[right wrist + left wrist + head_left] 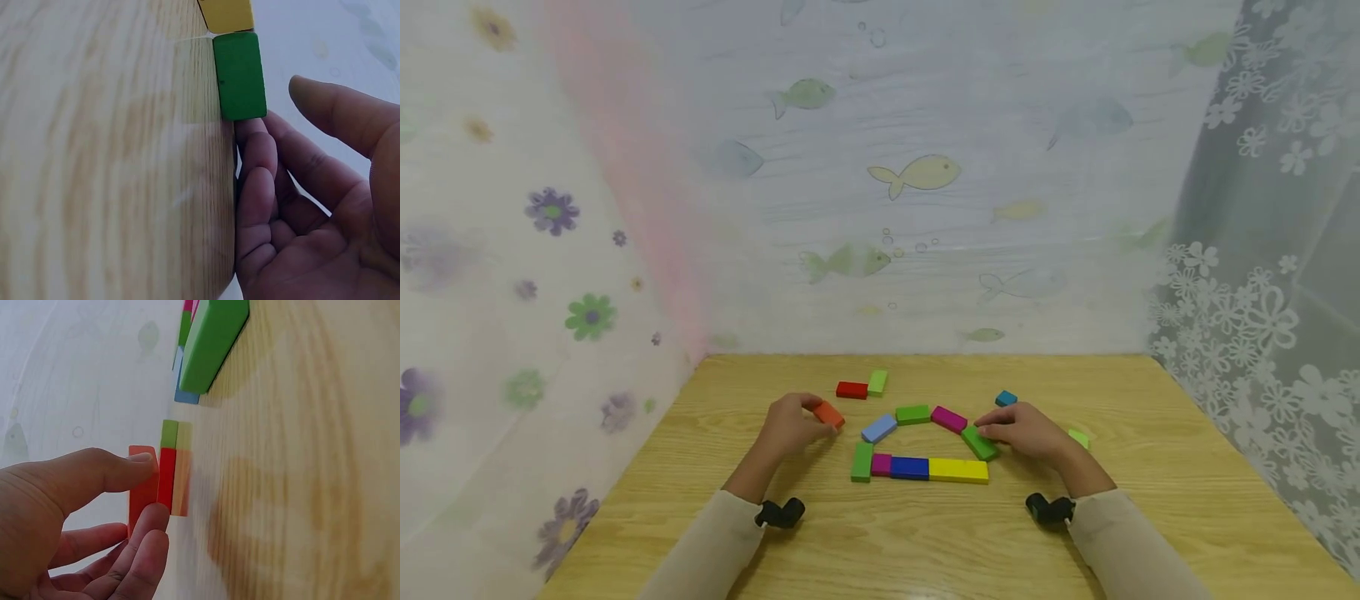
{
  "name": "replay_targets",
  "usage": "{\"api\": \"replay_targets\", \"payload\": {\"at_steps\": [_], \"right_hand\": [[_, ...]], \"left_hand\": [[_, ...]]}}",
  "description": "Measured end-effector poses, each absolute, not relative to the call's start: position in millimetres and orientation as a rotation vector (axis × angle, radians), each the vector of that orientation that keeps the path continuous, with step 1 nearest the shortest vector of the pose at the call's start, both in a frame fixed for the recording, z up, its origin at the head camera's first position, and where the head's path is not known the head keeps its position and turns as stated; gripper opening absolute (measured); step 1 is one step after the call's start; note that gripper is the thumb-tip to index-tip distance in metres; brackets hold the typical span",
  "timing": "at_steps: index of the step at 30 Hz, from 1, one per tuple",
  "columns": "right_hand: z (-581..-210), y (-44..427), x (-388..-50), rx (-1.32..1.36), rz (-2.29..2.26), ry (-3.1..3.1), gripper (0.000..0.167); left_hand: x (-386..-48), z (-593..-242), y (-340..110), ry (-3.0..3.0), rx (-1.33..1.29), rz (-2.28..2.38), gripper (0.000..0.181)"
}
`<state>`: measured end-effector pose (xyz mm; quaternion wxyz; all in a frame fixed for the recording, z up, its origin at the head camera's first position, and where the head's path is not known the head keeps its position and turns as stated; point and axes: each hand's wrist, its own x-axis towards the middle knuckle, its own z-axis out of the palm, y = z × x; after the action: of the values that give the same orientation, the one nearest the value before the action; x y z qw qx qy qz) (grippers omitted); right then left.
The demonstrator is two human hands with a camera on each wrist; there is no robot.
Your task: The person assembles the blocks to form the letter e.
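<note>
My left hand (792, 423) pinches an orange block (828, 415), held between thumb and fingers in the left wrist view. At the arch's right end, my right hand (1021, 430) has its fingers at a green block (980, 443); its thumb stands apart from the block in the right wrist view. The arch also has a light blue block (879, 428), a second green block (913, 415) and a magenta block (949, 419). Below them runs a row: an upright green block (862, 462), a small magenta block (882, 465), a dark blue block (910, 468) and a yellow block (958, 471).
Behind the arch, a red block (852, 390) touches a light green block (877, 383). A blue block (1006, 399) lies beyond my right hand, and another light green block (1079, 437) is partly hidden by it. Patterned curtains surround the wooden table (880, 550).
</note>
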<state>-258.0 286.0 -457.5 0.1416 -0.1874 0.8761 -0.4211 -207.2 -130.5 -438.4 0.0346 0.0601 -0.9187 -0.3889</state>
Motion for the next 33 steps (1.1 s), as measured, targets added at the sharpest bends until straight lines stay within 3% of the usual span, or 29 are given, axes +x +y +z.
{"api": "replay_targets", "payload": {"at_steps": [21,33], "right_hand": [[-459,286,-259,-0.539,-1.244,2.515,0.032],[-462,287,-259,-0.536,-1.267,2.504,0.03]], "left_hand": [[-161,-424,-114,-2.815,0.077,-1.366,0.063],[-136,-419,-103,-2.849,-0.192,-1.365,0.059]]}}
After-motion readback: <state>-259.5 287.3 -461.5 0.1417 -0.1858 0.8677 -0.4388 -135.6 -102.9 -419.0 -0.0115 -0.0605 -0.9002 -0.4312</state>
